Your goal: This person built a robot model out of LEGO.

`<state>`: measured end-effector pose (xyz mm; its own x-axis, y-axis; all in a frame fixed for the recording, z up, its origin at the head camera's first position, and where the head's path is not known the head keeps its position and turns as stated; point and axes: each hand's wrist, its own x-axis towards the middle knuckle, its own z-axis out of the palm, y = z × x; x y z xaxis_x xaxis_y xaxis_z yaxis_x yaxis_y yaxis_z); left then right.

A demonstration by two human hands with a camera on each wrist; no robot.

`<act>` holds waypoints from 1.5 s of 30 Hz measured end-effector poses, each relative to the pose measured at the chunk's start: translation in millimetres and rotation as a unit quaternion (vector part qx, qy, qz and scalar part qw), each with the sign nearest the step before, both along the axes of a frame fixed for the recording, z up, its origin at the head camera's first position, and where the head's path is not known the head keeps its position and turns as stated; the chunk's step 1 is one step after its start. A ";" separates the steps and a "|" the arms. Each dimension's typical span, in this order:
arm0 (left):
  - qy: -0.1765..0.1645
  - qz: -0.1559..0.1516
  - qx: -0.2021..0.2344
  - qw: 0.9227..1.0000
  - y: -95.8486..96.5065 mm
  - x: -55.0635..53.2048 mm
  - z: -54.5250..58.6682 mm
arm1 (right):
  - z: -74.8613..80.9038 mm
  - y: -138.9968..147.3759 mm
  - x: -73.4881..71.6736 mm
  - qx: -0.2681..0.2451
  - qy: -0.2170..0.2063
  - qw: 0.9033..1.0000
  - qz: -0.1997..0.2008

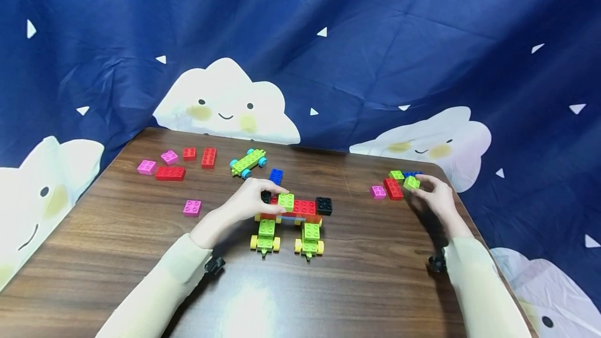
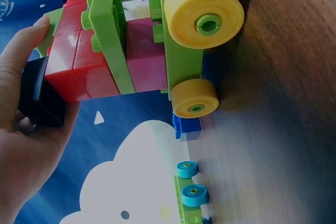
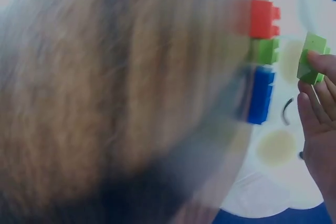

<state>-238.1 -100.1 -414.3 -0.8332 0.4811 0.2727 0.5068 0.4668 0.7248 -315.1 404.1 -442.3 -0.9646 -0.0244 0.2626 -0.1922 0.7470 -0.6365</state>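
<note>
A built toy of toy building bricks stands mid-table, with red bricks (image 1: 304,207) across its top, a black brick (image 1: 324,206) at the end and green wheeled bases (image 2: 181,66) with yellow wheels below. On the red bricks sits a light green brick (image 1: 286,202). My left hand (image 1: 253,200) pinches it between thumb and finger, reaching over another black brick (image 2: 41,94). At the right of the table, my right hand (image 1: 439,200) holds a second light green brick (image 1: 411,183) by its fingertips, raised off the tabletop in the right wrist view.
Near the right hand lie a red brick (image 1: 393,189), a pink brick (image 1: 377,192), a green brick (image 1: 396,175) and a blue brick (image 3: 261,95). A green base with blue wheels (image 1: 249,163) and a blue brick (image 1: 276,176) are behind the toy. Several pink and red bricks (image 1: 170,173) lie left.
</note>
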 end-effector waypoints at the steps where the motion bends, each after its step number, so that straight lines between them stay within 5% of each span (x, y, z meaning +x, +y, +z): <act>1: 0.000 0.001 -0.001 1.000 0.0 0.1 0.0 | 3.6 -3.6 1.4 -0.009 0.004 1.000 -0.001; 17: -0.002 0.001 -0.007 1.000 -0.1 -0.1 1.2 | 68.6 -100.9 14.2 -0.053 0.091 0.993 0.056; 25: -0.006 0.003 -0.008 1.000 0.6 0.3 0.7 | 91.1 -159.8 35.1 -0.054 0.110 0.987 0.103; 34: 0.000 0.002 -0.008 1.000 0.1 0.8 1.1 | 98.3 -204.0 60.8 -0.046 0.082 0.982 0.164; 45: -0.002 0.004 -0.009 1.000 -1.1 -0.3 0.9 | 85.7 -233.0 79.7 -0.023 0.071 0.966 0.246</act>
<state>-238.4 -101.2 -413.4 -0.8378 0.4798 0.2606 0.5002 0.4830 0.7187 -235.4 171.0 -356.6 -0.7931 -0.4566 0.4031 -0.6049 0.5138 -0.6083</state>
